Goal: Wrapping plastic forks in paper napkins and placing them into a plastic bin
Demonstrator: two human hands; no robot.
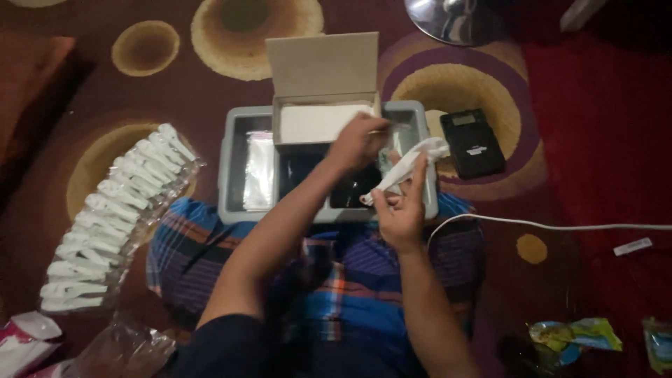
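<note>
— We're looking straight down at a lap in a blue, orange and purple plaid cloth (336, 280), with a grey tray (231, 168) at the knees on a dark red carpet (595, 126) with tan rings.

— And the white piece (409, 164)? We see it in the right hand (399, 213), just above the tray's right end.

— Yes: small, white, soft-looking and a bit crumpled, long and narrow, running up and to the right from the fingers. The right hand's fingers are closed around its lower end. Whether it's plastic or cloth, we can't tell.

— The left hand (358, 142)?

— It's over the middle of the tray, fingers pinched together at the upper end of the white piece or just beside it; we can't tell if it really grips anything.

— Behind that hand stands a small cardboard box (323, 105) with its lid up, something white inside.

— In the tray's left part lies a clear shiny packet (259, 171). To the left on the carpet, a clear bag (112, 217) of white pieces in rows.

— On the right, a black gadget (474, 142), and a white cable (553, 225) crossing the carpet.
</note>
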